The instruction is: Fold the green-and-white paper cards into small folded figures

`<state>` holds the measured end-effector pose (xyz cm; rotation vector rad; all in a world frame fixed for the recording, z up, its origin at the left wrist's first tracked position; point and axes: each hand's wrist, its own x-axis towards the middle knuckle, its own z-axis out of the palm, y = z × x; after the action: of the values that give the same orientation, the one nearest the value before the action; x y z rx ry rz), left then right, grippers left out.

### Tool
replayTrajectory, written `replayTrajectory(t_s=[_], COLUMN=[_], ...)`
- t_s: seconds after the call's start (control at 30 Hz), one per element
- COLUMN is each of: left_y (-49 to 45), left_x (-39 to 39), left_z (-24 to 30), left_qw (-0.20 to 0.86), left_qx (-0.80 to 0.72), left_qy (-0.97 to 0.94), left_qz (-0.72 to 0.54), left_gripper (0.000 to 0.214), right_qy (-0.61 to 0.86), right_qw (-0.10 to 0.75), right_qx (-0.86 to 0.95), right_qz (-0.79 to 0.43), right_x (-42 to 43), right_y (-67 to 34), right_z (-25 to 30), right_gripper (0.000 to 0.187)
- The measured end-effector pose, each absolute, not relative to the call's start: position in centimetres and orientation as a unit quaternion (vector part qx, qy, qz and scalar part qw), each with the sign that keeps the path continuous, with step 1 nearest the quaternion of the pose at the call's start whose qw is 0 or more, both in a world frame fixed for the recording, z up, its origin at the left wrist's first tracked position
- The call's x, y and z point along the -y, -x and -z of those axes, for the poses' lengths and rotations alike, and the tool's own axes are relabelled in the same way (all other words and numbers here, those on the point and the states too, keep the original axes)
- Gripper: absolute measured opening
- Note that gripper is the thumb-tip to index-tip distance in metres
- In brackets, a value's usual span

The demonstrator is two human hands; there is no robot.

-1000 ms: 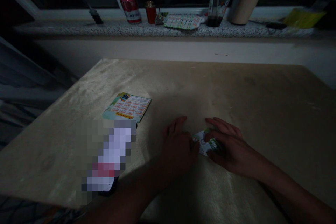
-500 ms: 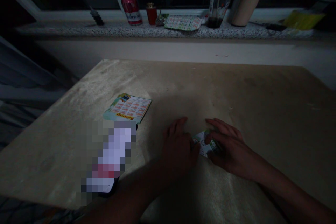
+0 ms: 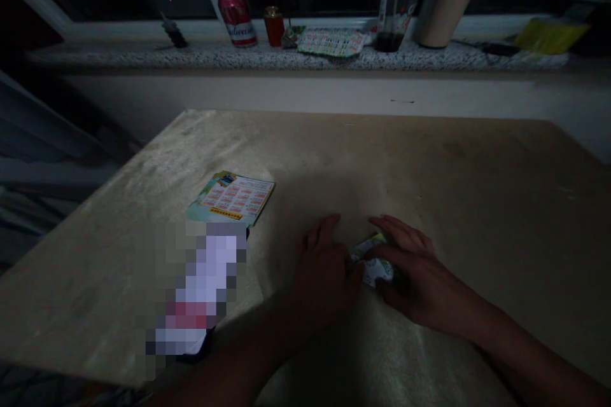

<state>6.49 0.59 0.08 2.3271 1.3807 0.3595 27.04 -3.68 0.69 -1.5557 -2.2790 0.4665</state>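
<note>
I have both hands on a small printed paper, which sits on the table to the right of the printed card and nearer to me than it, well apart from it. My right hand grasps the paper, its thumb and forefinger closed about the right part; my left hand rests at the left edge with thumb and forefinger against it, and I cannot tell whether those two pinch it or only press it down. To do this well, I think my left fingers should anchor the paper lightly while my right fingertips work in small, even moves, lining up edges before any firm pressure, since a thin piece like this would probably crease askew or skid if tugged. The paper itself is whitish with dark print, with green and a little yellow along the far edge; it looks bent rather than flat, its surface split into angled parts. My fingers and the dim light hide the rest of its outline.
</note>
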Motion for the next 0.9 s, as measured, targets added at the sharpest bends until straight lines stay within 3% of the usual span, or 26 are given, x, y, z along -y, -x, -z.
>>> replayTrajectory(t_s=[0.9], left_y=[-6.2], left_x=[-0.9], left_z=[-1.3], left_qw=[0.203], left_qx=[-0.487], left_qy=[-0.842], left_qz=[-0.113], left_gripper=[0.021], right_qy=[0.542], right_qw=[0.138], right_qx=[0.821], right_qz=[-0.114], right_x=[3.8], right_y=[-26.9], right_z=[-1.3], right_gripper=[0.047])
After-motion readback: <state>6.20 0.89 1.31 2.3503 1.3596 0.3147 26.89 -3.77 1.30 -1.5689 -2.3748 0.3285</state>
